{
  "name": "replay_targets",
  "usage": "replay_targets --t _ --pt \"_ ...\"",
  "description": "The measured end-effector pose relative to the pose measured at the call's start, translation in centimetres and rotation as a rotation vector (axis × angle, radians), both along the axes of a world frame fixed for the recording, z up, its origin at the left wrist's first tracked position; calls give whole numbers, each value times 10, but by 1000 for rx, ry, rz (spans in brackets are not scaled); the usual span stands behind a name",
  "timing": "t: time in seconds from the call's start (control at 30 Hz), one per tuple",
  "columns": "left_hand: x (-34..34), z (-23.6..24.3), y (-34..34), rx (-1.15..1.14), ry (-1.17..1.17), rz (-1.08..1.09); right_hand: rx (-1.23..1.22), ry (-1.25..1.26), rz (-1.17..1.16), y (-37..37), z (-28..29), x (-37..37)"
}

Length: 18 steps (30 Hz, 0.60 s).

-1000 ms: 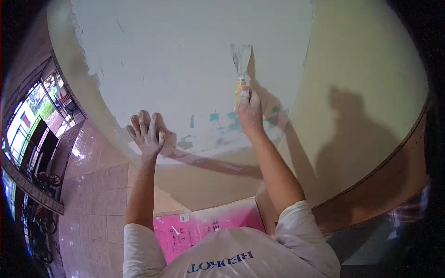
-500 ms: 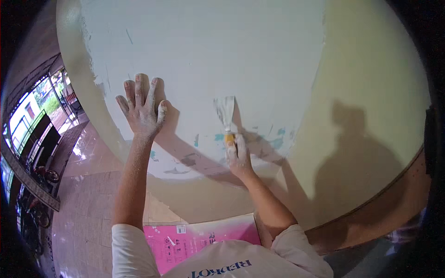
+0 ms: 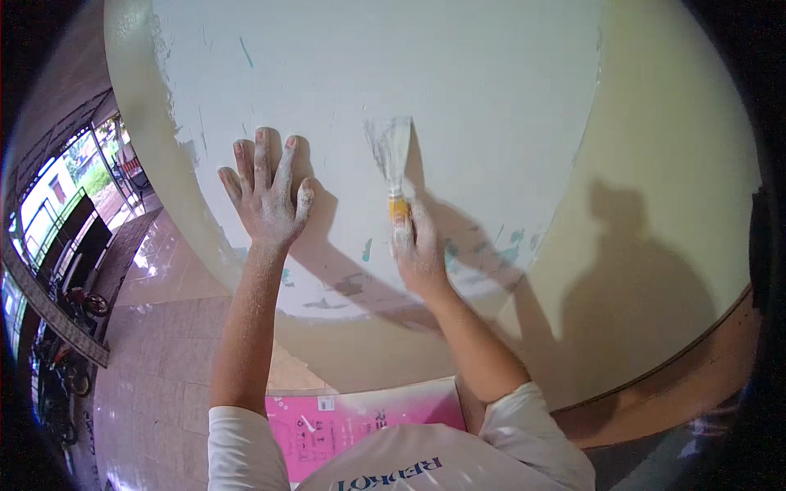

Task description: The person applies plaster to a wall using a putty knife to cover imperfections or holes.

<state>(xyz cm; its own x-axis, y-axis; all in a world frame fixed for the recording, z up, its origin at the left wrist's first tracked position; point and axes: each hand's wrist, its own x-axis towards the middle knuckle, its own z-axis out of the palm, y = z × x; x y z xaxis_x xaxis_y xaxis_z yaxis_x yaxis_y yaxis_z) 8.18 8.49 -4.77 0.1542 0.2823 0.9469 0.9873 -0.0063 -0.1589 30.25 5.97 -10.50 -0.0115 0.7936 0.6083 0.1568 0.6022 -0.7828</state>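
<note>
My left hand (image 3: 272, 204), dusted white, lies flat against the wall (image 3: 491, 90) with its fingers spread. My right hand (image 3: 419, 250) is wrapped round the yellow handle of a putty knife (image 3: 391, 155). The wide metal blade points up the wall, smeared with white filler, and its tip lies at or close to the surface. White filler (image 3: 483, 65) covers a large patch of the cream wall. Teal and grey spots show through along the lower part of that patch, below and beside my right hand.
A pink box or board (image 3: 368, 413) stands low in front of me at the wall's foot. Tiled floor (image 3: 164, 352) stretches to the left, with motorcycles (image 3: 78, 327) and a gate (image 3: 70, 237) beyond. A brown ledge (image 3: 671, 385) borders the lower right.
My right hand has moved the putty knife upward along the wall. The view has shifted slightly; my left hand remains flat on the wall, with its fingers spread.
</note>
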Motion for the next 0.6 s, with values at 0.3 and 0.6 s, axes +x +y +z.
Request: replay_targets --t 0.3,0.6 --pt "-3 0 -2 -22 -4 17 -19 141 52 -19 0 -30" --pt "-7 3 -5 -34 -12 -3 26 239 -60 11 8 22"
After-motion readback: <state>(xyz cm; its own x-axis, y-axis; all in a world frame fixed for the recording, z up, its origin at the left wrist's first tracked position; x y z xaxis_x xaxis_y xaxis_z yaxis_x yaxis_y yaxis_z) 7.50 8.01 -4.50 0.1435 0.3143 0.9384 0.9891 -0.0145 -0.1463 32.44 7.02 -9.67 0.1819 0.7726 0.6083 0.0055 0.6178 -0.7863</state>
